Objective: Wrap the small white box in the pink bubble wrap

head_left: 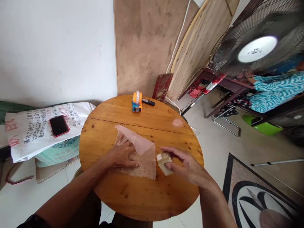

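A translucent sheet of bubble wrap (144, 164) lies on the round wooden table, its far edge folded over in a pinkish flap. My left hand (123, 154) rests on it with the fingers spread, some of them partly under the flap. Just right of the sheet is a small beige-and-gold box (165, 163), slightly blurred, with a pale patch on its far corner. My right hand (181, 163) grips this box between thumb and fingers. Whether the box touches the tabletop, I cannot tell.
On the table's (102, 133) far side stand an orange-and-blue tape dispenser (137, 103) and a black object (148, 102). A phone (59, 126) lies on white sacks (78, 117) at left. Right, a large fan (257, 49) stands near a seated person (273, 91).
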### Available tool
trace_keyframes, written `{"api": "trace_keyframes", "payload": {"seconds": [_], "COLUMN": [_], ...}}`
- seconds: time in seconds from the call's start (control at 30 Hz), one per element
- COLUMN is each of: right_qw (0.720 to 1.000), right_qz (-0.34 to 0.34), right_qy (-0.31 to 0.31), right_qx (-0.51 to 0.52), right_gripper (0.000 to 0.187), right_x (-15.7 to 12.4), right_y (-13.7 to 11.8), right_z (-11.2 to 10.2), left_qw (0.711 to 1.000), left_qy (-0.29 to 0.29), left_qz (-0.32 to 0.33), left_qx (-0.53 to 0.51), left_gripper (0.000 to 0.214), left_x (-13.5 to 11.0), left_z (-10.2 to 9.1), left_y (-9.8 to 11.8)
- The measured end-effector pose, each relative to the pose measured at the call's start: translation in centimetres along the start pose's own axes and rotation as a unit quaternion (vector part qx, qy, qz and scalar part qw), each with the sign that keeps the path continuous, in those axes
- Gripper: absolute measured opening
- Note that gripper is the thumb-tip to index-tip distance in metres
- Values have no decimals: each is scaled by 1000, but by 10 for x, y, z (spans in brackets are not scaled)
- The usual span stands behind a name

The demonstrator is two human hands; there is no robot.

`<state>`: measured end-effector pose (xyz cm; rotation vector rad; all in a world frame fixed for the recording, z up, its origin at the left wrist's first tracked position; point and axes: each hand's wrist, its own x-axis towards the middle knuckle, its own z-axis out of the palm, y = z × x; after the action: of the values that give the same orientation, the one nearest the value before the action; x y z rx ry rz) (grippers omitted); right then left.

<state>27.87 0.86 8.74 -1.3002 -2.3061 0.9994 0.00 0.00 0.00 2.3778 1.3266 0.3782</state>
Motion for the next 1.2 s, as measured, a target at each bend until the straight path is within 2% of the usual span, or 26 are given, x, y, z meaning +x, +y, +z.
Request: {"api": "trace_keyframes", "payload": {"seconds": [0.1,0.17,0.23,0.3,0.43,0.53,0.67,0.77,0.87,1.0,1.07,1.2], "right_qw": [988,969,960,968,989,996,996,992,989,987,987,988], "right_qz": [-81,-125,-144,-131,-70,-52,-78,-120,-126,-110,-121,-151], "right_qy": [-131,-215,-240,-213,-132,-66,-7,27,56,106,98,4], "right_qx": [15,9,-1,-9,5,31,37,-22,-60,-43,-36,-34], "right_gripper": [39,40,40,42,52,51,58,65,62,59,61,72], "right_x": [10,24,38,47,54,63,87,102,104,99,98,95], "right_y": [-28,-34,-28,-18,-2,3,10,17,19,15,14,19], "right_z": [17,30,39,42,33,30,43,58,64,63,65,72], "left_qw": [1000,999,999,1000,1000,1000,999,999,998,999,997,987], "left_qy": [7,18,22,19,24,23,42,47,48,51,68,122], "left_qz": [3,4,3,9,13,0,-9,-18,-26,-19,-10,16], "left_qx": [-29,-42,-38,-19,10,3,5,12,13,-5,-24,-106], "left_gripper": [58,57,54,59,98,113,117,118,119,117,116,100], "left_x": [-1,-1,-1,0,3,4,4,4,5,5,3,-3], "left_z": [4,7,9,10,11,13,15,14,14,15,17,16], "left_y": [-3,-5,-6,-6,-7,-8,-7,-7,-6,-7,-10,-22]}}
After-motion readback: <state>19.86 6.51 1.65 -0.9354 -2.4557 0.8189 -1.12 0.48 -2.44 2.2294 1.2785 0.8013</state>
